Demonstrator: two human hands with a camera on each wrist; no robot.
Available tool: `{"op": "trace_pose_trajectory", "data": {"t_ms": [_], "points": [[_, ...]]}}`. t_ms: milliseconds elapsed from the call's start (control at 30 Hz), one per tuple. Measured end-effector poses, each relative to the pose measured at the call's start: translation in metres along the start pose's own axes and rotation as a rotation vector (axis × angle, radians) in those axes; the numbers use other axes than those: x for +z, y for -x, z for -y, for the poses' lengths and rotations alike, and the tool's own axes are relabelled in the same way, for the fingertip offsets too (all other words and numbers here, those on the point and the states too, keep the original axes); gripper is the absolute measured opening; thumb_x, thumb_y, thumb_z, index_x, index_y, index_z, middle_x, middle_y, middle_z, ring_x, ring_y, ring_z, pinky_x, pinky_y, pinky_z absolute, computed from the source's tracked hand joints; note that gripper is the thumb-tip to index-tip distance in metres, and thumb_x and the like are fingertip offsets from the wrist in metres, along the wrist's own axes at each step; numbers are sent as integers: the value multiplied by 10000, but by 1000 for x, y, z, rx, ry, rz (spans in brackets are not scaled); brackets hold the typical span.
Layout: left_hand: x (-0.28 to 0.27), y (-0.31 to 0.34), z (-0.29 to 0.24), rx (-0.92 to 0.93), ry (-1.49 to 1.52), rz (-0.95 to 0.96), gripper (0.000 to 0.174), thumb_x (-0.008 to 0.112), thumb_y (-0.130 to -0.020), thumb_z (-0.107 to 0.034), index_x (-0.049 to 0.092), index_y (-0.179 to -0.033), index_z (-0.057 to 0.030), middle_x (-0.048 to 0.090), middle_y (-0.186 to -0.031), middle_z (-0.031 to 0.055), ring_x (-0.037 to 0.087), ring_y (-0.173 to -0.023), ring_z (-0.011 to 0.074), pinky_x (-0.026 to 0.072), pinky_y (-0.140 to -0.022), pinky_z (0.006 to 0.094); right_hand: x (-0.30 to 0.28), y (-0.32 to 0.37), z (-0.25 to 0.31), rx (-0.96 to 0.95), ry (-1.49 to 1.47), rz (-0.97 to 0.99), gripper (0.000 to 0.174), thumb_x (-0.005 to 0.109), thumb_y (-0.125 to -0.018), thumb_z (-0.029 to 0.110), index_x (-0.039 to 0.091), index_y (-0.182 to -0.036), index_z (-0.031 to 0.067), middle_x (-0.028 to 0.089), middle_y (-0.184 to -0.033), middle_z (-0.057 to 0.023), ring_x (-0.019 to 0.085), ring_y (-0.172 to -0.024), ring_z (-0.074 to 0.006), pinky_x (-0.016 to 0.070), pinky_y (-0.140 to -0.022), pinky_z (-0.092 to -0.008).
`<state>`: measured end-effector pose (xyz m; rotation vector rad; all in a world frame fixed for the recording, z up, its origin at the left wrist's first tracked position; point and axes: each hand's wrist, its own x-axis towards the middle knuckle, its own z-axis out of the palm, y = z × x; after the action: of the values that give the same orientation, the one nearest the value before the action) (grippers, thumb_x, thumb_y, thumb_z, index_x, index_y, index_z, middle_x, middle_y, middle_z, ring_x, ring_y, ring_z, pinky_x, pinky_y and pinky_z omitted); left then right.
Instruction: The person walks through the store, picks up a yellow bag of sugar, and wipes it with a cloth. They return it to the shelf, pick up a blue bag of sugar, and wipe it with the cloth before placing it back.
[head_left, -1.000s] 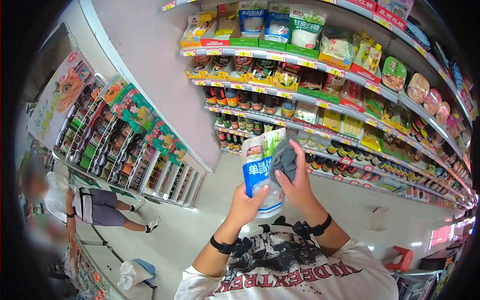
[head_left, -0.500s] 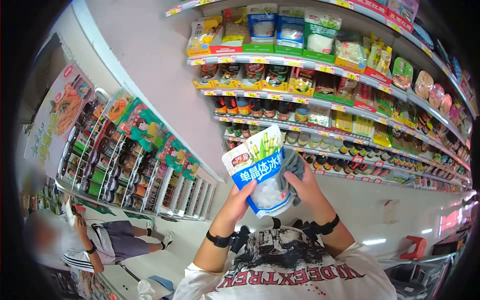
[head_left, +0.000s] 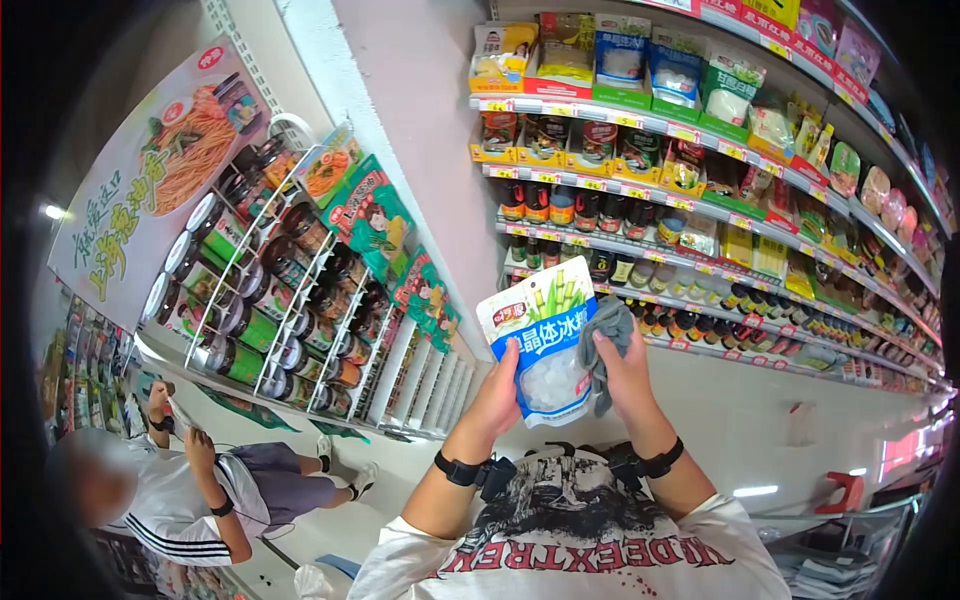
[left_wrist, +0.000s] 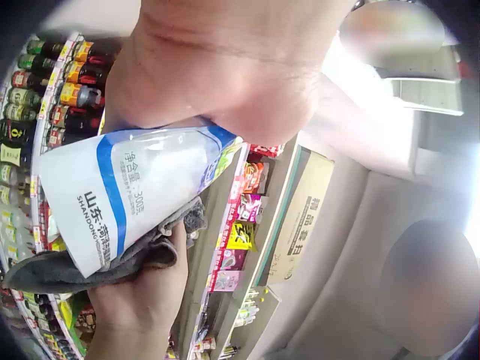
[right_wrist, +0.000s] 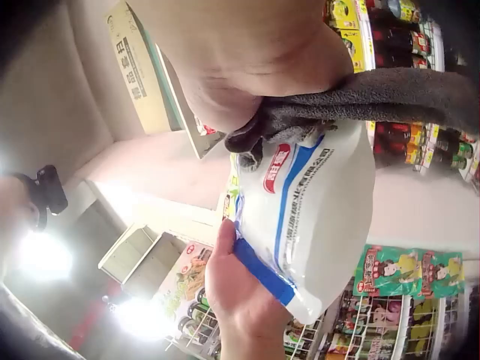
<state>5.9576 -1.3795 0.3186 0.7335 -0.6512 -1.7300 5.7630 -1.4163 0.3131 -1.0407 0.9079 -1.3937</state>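
Observation:
A blue-and-white bag of rock sugar (head_left: 550, 375) is held up in front of the chest, its printed front facing the head camera. My left hand (head_left: 492, 395) grips its left side, thumb on the front. At the opposite edge, my right hand (head_left: 625, 372) holds a crumpled grey cloth (head_left: 608, 322) against the bag, thumb over the cloth. In the left wrist view, the cloth (left_wrist: 82, 274) hangs along the bag's side above the right palm (left_wrist: 142, 304). The right wrist view shows the left fingers (right_wrist: 225, 240) at the bag's other edge.
Shelves of seasoning bags and bottles (head_left: 620, 110) curve along the far side and right. A rack of jars (head_left: 270, 290) with a noodle poster (head_left: 170, 160) stands left. Another person (head_left: 220, 480) is at lower left. A red stool (head_left: 845, 492) sits at lower right.
The head view has swung left, bringing the jar rack closer. The bag's front has turned more fully into view, and the cloth has shifted from over its front to its right edge.

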Motion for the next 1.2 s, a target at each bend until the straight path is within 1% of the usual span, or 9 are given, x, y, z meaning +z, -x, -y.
{"op": "trace_pose_trajectory", "data": {"t_ms": [300,433,533,633,667,900,933,1067,1200], "points": [[-40,31,-25,66,27,-25,626,300,-1101,-493,306,-1559,-67,451,-1549,119,465,-1411,265,372,-1183,443,45,17,11,-68,21,-82,460,642,-946,47,467,-1369,-3,625,-1188,-57,600,-1071,-123,480,-955,-289],[-46,36,-26,29,-14,-11,617,282,-1104,-495,338,-1541,-63,485,-1518,111,498,-1377,244,393,-1164,418,66,30,12,-137,67,37,526,576,-902,-2,438,-1410,-8,601,-1247,-76,599,-1093,-148,481,-961,-301],[-50,36,-21,31,-26,30,603,261,-1109,-486,387,-1508,-52,540,-1452,102,550,-1313,215,433,-1128,387,83,33,10,-370,446,226,630,644,-776,56,511,-1392,55,559,-1208,-117,572,-1160,-251,477,-980,-373],[-54,34,-16,-21,-17,-10,542,326,-1116,-435,394,-1506,-64,548,-1430,100,559,-1296,215,433,-1128,387,107,41,15,-478,725,324,672,692,-710,110,565,-1370,126,529,-1185,-139,554,-1155,-336,480,-976,-421],[-52,34,-13,25,-136,20,499,406,-1108,-351,380,-1520,-70,505,-1463,109,506,-1346,223,399,-1147,383,113,43,16,-488,780,330,683,705,-691,127,582,-1363,150,519,-1178,-145,547,-1147,-364,481,-971,-435],[-35,30,-6,175,-505,67,505,459,-1084,-287,374,-1530,-65,439,-1518,114,429,-1409,235,355,-1168,383,112,35,29,-632,834,344,712,750,-671,135,598,-1362,220,524,-1195,-113,547,-1067,-340,507,-869,-441],[-29,29,-10,186,-552,84,511,448,-1083,-275,369,-1534,-51,398,-1549,120,373,-1445,236,329,-1177,387,110,33,36,-637,820,350,693,745,-687,132,594,-1358,217,523,-1187,-112,537,-1047,-337,504,-854,-443],[-18,14,-22,307,-753,185,488,388,-1092,-281,402,-1514,-37,467,-1509,127,439,-1398,231,357,-1152,381,100,22,43,-539,866,246,648,718,-735,139,568,-1363,195,515,-1206,-133,513,-1097,-366,490,-897,-451],[3,2,-26,258,-703,226,499,347,-1101,-323,440,-1489,-24,514,-1467,124,479,-1361,228,370,-1139,367,87,16,41,-522,856,108,674,684,-755,121,527,-1408,183,489,-1255,-158,496,-1124,-383,469,-945,-465]]}}
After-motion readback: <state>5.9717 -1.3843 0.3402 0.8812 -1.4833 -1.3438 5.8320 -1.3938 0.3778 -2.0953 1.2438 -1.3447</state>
